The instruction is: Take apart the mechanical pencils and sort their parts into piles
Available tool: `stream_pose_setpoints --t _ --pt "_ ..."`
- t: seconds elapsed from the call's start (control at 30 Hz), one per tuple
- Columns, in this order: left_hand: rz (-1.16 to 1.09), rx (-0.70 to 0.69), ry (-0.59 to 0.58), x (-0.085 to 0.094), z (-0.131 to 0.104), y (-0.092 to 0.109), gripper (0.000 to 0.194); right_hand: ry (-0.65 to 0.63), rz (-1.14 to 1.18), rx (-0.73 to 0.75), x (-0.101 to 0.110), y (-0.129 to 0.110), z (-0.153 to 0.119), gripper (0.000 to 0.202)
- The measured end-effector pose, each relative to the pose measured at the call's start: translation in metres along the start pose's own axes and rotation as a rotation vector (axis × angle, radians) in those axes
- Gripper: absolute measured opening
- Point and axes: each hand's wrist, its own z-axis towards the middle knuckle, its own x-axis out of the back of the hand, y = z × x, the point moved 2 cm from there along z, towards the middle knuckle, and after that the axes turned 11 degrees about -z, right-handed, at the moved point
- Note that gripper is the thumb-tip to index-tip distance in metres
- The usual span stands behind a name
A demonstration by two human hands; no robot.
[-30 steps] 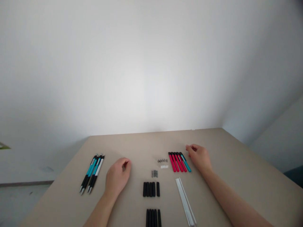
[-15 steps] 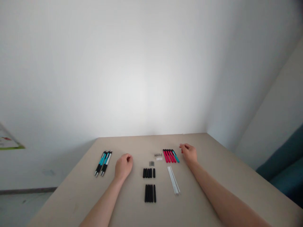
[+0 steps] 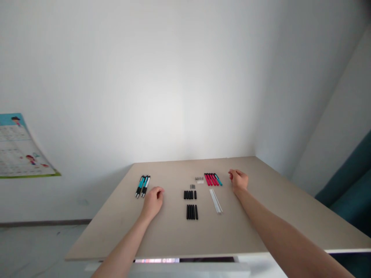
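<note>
My left hand point(image 3: 153, 201) rests on the table point(image 3: 171, 235) in a loose fist, with nothing visible in it. Just beyond it on the left lie several whole pens point(image 3: 143, 187), teal or white with black grips. At the right, my right hand point(image 3: 239, 180) is curled loosely, and no object shows in its fingers. Nearest to it are several red pen barrels point(image 3: 210, 179) and a teal pen barrel point(image 3: 218, 179). White ink refills point(image 3: 215, 201) lie closer to me. Between the hands are two rows of black tubes, short point(image 3: 190, 195) and long point(image 3: 192, 212).
Tiny metal parts point(image 3: 199, 178), small clear-white pieces point(image 3: 200, 182) and small grey pieces point(image 3: 193, 187) lie beyond the black tubes. A white wall backs the table. A poster point(image 3: 26, 154) hangs at left; a dark teal curtain point(image 3: 348, 185) is at right. An open drawer point(image 3: 191, 268) shows below the front edge.
The view has shifted, so the table's front edge, the drawer and more of the poster now show. Both hands stay about where they were; the laid-out parts look unmoved.
</note>
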Motion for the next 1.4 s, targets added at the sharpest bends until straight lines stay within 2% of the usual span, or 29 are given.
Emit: stream_pose_setpoints --t 0.27,0.43,0.67,0.73,0.8,1.0,1.2,1.4 --pt "0.028 -0.020 0.035 0.003 -0.005 0.004 0.021 -0.055 -0.046 0.042 -0.001 -0.006 -0.002 0.027" --pt "0.117 -0.022 0.046 -0.001 -0.003 0.005 0.022 -0.025 -0.087 0.016 0.001 -0.001 0.000 0.033" --pt "0.267 0.033 0.177 -0.006 -0.004 0.016 0.025 -0.109 -0.249 0.089 0.003 -0.013 -0.002 0.030" --pt "0.339 0.090 0.283 -0.004 -0.007 0.021 0.027 -0.119 -0.275 0.107 0.003 -0.015 -0.002 0.030" --pt "0.511 0.190 0.396 0.000 -0.010 0.024 0.030 -0.116 -0.293 0.105 0.003 -0.014 -0.001 0.030" --pt "0.658 0.477 0.522 0.004 -0.005 0.014 0.031 -0.148 -0.306 0.074 -0.002 -0.001 0.003 0.032" --pt "0.709 0.531 0.533 0.000 0.012 -0.002 0.027 -0.180 -0.309 0.075 -0.010 0.004 0.006 0.037" --pt "0.714 0.543 0.579 -0.001 0.020 -0.008 0.024 -0.224 -0.319 0.150 -0.016 -0.007 0.006 0.035"
